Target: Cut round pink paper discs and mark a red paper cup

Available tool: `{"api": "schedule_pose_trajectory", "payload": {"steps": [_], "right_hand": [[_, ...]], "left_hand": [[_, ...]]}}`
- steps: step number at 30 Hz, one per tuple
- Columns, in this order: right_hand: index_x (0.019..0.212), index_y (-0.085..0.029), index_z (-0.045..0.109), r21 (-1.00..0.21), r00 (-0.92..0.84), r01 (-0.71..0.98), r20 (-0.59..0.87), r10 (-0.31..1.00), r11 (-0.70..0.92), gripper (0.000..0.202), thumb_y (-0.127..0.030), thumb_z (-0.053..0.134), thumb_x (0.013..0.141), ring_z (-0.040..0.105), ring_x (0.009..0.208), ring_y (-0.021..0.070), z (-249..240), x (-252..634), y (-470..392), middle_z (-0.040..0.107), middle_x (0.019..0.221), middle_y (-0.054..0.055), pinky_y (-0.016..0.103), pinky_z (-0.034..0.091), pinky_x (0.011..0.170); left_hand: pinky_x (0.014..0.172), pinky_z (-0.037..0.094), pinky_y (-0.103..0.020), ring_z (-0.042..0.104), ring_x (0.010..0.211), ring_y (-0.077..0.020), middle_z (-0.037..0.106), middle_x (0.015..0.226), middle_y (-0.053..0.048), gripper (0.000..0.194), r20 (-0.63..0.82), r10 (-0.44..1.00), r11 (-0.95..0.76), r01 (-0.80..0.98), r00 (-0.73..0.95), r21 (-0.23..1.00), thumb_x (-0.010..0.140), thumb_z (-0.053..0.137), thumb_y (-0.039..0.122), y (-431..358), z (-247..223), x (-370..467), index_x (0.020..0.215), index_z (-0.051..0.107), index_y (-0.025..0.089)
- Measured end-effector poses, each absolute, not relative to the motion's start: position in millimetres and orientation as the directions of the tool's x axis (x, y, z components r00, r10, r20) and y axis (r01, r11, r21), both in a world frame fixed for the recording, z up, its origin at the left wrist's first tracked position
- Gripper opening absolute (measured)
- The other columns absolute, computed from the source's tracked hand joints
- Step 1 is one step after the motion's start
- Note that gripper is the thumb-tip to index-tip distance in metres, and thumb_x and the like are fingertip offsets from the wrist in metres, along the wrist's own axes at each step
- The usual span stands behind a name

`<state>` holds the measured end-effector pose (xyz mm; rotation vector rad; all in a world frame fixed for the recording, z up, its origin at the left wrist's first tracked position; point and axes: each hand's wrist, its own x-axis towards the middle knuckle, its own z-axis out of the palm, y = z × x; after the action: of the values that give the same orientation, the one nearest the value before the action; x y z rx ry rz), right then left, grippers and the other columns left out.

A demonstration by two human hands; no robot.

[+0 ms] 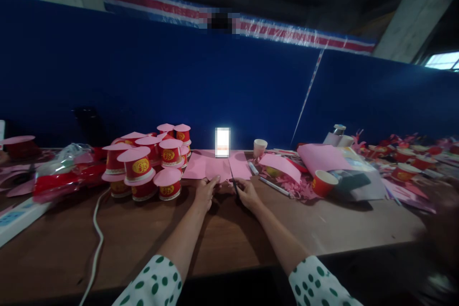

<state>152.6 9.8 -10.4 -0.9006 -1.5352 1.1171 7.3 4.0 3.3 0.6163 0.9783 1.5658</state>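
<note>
My left hand (205,194) is closed, thumb and fingers pinched at the near edge of pink paper (195,166) in the middle of the table. Dark scissors (235,185) are in my right hand (248,195), whose fingers are wrapped round the handles. The narrow blades point away from me, over the pink paper. How far they are parted is hard to see. A small pink scrap shows between my two hands. Just behind the paper stands a bright screen (222,142), blurred out.
Stacked red cups with pink paper tops (140,167) stand left, near a red plastic bag (68,177), a white cable (96,229) and a power strip (21,220). On the right are a white cup (260,147), a marker (274,186), pink shreds and a red cup (323,184).
</note>
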Motion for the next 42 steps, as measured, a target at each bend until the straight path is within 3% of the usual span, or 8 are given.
{"api": "schedule_pose_trajectory", "payload": {"steps": [42], "right_hand": [[0.093, -0.017, 0.064, -0.954, -0.228, 0.015, 0.290, 0.930, 0.301, 0.029, -0.031, 0.060, 0.068, 0.049, 0.048, 0.0109, -9.5, 152.6, 9.5, 0.056, 0.053, -0.002, 0.020, 0.035, 0.044]], "left_hand": [[0.051, 0.047, -0.020, 0.057, 0.053, -0.0092, 0.063, 0.062, 0.000, 0.028, -0.102, 0.965, -0.036, -0.509, -0.240, 0.860, 0.050, 0.076, 0.025, 5.1, 1.6, 7.1, 0.068, 0.059, 0.012]]}}
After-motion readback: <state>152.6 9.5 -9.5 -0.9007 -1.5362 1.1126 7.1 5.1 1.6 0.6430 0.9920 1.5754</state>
